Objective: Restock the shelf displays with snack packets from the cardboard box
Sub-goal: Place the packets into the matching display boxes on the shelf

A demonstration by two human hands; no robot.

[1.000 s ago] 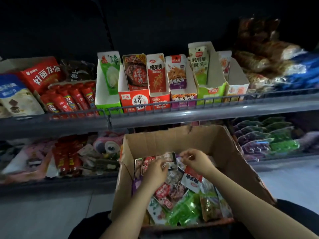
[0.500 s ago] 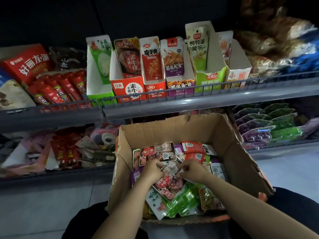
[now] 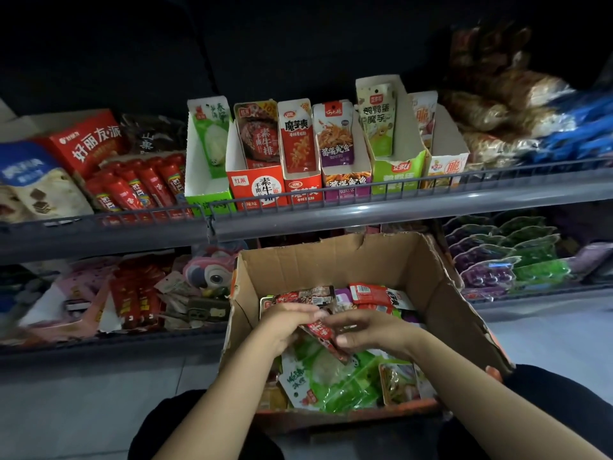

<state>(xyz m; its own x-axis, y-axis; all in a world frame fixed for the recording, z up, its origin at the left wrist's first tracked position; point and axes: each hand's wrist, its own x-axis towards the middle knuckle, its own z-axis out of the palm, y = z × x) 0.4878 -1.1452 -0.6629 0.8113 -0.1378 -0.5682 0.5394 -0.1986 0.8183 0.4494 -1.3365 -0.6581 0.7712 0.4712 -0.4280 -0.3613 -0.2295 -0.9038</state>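
An open cardboard box [image 3: 428,277] sits in front of me, filled with mixed snack packets in red, green and purple. Both hands are inside it. My left hand [image 3: 285,323] and my right hand [image 3: 371,330] together hold a small stack of red snack packets [image 3: 323,333] between them, fingers curled round its ends. Green packets [image 3: 331,376] lie underneath. On the upper shelf [image 3: 365,207] stand several open display cartons: a red one [image 3: 262,187], a green-and-white one [image 3: 207,174], a purple one [image 3: 345,187].
A wire rail runs along the upper shelf's front edge. Red tubes [image 3: 139,184] and large bags lie at the left, bagged goods at the far right. The lower shelf holds toys [image 3: 209,273] left and green and purple jelly packs [image 3: 517,260] right. Grey floor lies below.
My hands have come down from the far side of the box to its middle and closed together round the red packets. The view shifted slightly.
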